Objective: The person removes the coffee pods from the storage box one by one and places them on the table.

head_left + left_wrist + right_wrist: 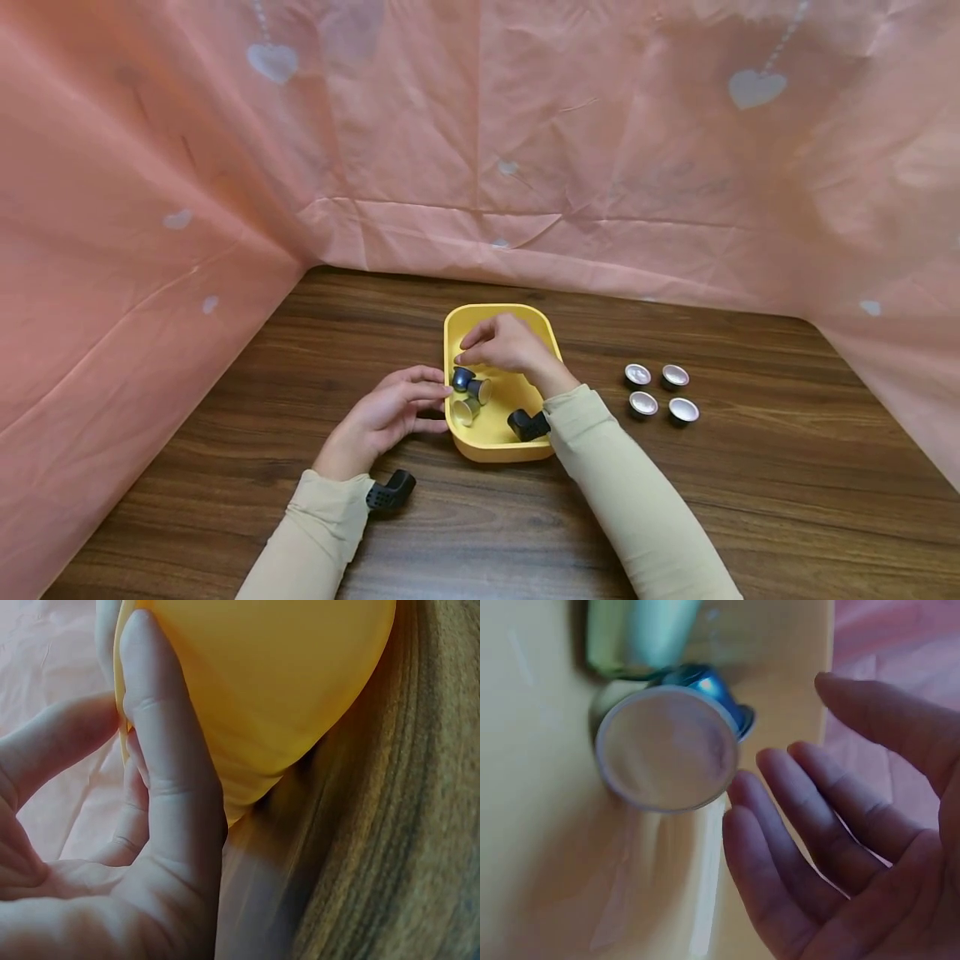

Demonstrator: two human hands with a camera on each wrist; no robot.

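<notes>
A yellow plastic container (501,452) stands on the wooden table. Against its left wall, my left hand (386,414) holds the edge, one fingertip at the rim and the thumb along the outer wall (285,682). My right hand (504,343) is inside the container over its far half. In the right wrist view its fingers (802,862) are spread apart with nothing between them. Close to those fingertips lie a blue coffee capsule (462,380), a dark capsule with a pale foil lid (667,750), and a gold-green capsule (465,411), together along the left wall.
Several coffee capsules (642,405) stand foil side up on the table (750,483) right of the container. Pink cloth (480,150) with pale hearts encloses the table at the back and sides. Black camera mounts (392,490) sit at both wrists.
</notes>
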